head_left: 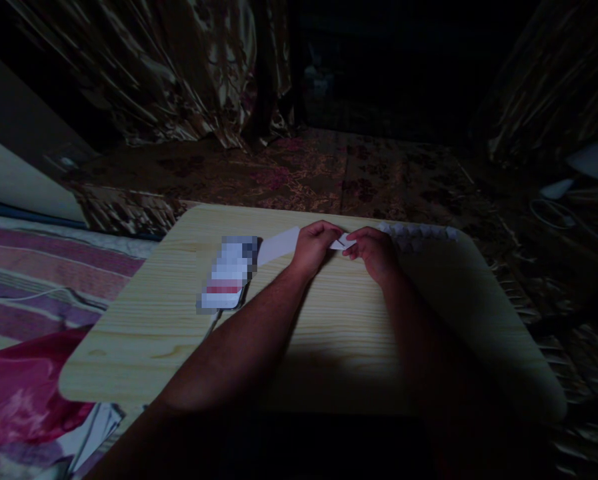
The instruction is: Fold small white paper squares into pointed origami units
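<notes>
My left hand [313, 248] and my right hand [377, 253] meet over the far middle of the wooden table, fingers closed. Pinched between them is a small piece of white paper [341, 241] with a dark line across it, perhaps a fold or a shadow. A longer strip of white paper [279, 245] reaches out to the left from behind my left hand; whether it joins the held piece is hidden. Just past my right hand lies a row of several small white folded pieces [421, 231], dim and hard to make out.
A blurred-out phone [227, 277] with a cable lies left of my forearm on the table [139, 340]. Left of the table are striped bedding [39, 273] and a shiny pink cloth [23, 380]. Patterned curtains [203, 67] hang behind. A white lamp-like object [596, 160] stands at far right.
</notes>
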A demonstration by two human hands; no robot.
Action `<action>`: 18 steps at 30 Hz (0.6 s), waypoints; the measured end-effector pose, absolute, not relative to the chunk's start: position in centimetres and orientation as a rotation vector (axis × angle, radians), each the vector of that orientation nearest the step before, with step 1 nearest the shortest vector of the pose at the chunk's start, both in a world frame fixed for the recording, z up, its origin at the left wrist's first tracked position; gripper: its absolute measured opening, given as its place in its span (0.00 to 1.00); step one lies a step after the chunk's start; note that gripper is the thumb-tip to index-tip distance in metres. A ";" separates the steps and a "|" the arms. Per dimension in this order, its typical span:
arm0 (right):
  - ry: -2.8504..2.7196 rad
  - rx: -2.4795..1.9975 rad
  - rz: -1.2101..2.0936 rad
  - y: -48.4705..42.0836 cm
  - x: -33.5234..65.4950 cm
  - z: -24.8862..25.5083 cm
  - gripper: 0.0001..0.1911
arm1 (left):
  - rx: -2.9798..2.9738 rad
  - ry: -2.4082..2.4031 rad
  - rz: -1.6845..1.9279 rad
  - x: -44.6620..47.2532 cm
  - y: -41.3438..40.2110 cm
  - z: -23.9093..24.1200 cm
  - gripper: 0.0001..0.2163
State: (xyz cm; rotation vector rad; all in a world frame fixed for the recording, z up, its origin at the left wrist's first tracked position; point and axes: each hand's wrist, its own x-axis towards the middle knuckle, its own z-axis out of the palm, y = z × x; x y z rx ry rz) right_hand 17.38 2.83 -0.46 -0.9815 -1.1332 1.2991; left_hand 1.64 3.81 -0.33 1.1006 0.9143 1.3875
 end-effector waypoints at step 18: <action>-1.239 -1.118 1.127 2.3 16.9 0.4 0.20 | 1.160 0.952 1.346 1.8 3.7 -0.8 0.15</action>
